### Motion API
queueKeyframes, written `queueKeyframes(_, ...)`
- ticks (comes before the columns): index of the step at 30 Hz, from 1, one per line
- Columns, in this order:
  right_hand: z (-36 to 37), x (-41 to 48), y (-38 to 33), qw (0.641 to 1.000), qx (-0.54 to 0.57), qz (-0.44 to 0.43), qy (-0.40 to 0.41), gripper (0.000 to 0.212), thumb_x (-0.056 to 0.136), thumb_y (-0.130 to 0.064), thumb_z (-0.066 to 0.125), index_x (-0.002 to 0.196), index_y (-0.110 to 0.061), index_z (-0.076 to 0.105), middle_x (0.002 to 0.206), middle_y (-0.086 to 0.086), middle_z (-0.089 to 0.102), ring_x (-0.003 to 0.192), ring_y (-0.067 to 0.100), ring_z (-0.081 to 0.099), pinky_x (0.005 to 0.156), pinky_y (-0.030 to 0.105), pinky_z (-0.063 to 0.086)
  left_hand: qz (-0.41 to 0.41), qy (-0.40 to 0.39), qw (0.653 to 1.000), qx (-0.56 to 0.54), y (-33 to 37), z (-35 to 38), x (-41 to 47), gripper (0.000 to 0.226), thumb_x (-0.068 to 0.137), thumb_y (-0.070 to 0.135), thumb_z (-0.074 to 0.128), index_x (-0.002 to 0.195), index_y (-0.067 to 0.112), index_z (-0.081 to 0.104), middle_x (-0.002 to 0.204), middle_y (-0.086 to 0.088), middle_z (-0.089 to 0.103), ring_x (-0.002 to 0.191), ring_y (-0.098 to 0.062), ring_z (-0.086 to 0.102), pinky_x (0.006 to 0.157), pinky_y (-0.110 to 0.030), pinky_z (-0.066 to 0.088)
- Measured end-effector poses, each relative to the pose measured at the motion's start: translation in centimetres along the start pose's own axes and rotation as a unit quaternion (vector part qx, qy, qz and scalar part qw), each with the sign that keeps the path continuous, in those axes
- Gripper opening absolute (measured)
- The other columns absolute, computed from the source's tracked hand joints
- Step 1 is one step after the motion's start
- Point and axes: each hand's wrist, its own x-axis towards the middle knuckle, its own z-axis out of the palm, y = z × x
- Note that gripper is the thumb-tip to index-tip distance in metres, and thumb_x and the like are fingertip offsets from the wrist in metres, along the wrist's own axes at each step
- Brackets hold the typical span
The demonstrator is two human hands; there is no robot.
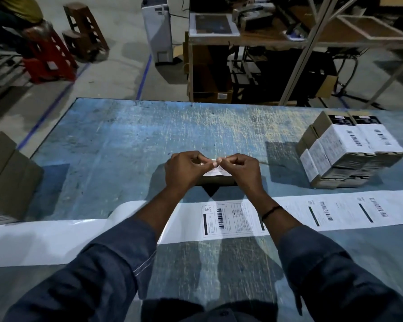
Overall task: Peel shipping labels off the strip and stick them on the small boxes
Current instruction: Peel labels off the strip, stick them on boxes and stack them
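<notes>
The left hand point(186, 169) and right hand point(242, 169) each pinch the far edge of a label point(216, 172) atop a small box point(215, 181) mid-worktop point(126, 135), just beyond the strip point(230, 219).

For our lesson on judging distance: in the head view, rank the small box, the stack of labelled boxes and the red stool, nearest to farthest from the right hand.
1. Small box, just under the right hand.
2. Stack of labelled boxes, off to the right.
3. Red stool, far back on the left.
</notes>
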Motion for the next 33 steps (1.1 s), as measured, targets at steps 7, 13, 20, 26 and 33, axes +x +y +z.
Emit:
queueKeyframes(7,-0.3,-0.2,0.6,0.998,-0.037,-0.027,-0.046,0.012,0.085,-0.026,0.083,0.086,-0.019,0.073,0.088,-0.007,0.075,0.086,0.012,0.068,0.078,0.032,0.050,0.013,-0.011,1.000,0.018,0.0,-0.4,0.2,0.043,0.060,0.083,0.073,0.078,0.043,0.076,0.074,0.029,0.071,0.079,0.001,0.069,0.089,-0.043,0.057)
queueKeyframes(13,-1.4,-0.4,0.7,0.988,-0.089,-0.051,-0.112,0.020,0.085,-0.032,0.082,0.097,-0.026,0.067,0.102,-0.009,0.071,0.099,0.012,0.067,0.085,0.032,0.049,0.078,-0.043,0.996,-0.002,-1.2,-0.6,0.0,0.041,0.061,0.077,0.079,0.085,0.044,0.076,0.082,0.025,0.072,0.093,-0.008,0.067,0.091,-0.049,0.054)
queueKeyframes(20,-3.5,-1.2,0.9,0.939,-0.238,-0.152,-0.198,0.059,0.078,-0.021,0.084,0.124,-0.035,0.051,0.129,-0.013,0.056,0.121,0.015,0.057,0.093,0.037,0.052,0.165,-0.120,0.977,-0.063,-2.2,-1.7,0.5,0.036,0.070,0.045,0.094,0.099,0.027,0.081,0.099,0.010,0.077,0.096,-0.007,0.070,0.091,-0.040,0.053)
queueKeyframes(26,-3.8,-1.7,-0.5,0.959,-0.155,-0.094,-0.216,0.050,0.081,-0.038,0.086,0.122,-0.033,0.057,0.122,-0.012,0.063,0.106,0.011,0.064,0.081,0.024,0.052,0.212,-0.093,0.972,-0.041,-2.6,-1.7,0.4,0.038,0.073,0.043,0.091,0.105,0.026,0.081,0.107,0.012,0.075,0.108,0.003,0.061,0.101,-0.027,0.043)
queueKeyframes(33,-3.0,-1.4,0.0,0.987,-0.023,-0.030,-0.155,0.021,0.091,-0.015,0.078,0.111,-0.017,0.074,0.112,-0.007,0.074,0.103,0.010,0.069,0.084,0.027,0.052,0.224,-0.131,0.966,-0.011,-3.5,-2.1,0.5,0.046,0.087,0.040,0.081,0.130,0.028,0.072,0.125,0.016,0.069,0.122,0.010,0.048,0.109,-0.018,0.035)
